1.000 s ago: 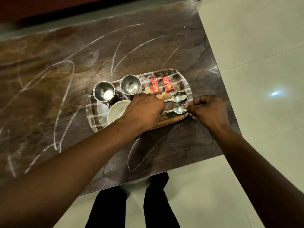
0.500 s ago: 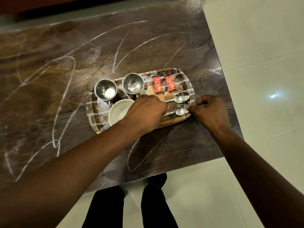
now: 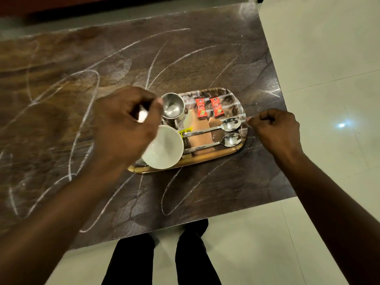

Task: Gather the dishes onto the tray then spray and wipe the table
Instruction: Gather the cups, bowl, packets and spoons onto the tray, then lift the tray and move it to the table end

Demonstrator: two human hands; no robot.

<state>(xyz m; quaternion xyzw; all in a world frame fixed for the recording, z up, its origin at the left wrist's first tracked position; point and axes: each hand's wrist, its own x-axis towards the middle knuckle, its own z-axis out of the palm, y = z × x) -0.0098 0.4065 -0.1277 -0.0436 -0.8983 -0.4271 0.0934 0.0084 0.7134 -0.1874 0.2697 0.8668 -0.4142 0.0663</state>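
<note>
Hovering over tray (image 3: pixel 207 159), left hand (image 3: pixel 125 124) curled, grip unclear; right hand (image 3: pixel 275 128) fisted alongside

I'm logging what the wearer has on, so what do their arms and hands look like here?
The left forearm and right forearm are bare to the frame edge, with no sleeves showing. The left hand and right hand wear no gloves; no watch, bracelet or ring shows on either wrist or the visible fingers.
</note>
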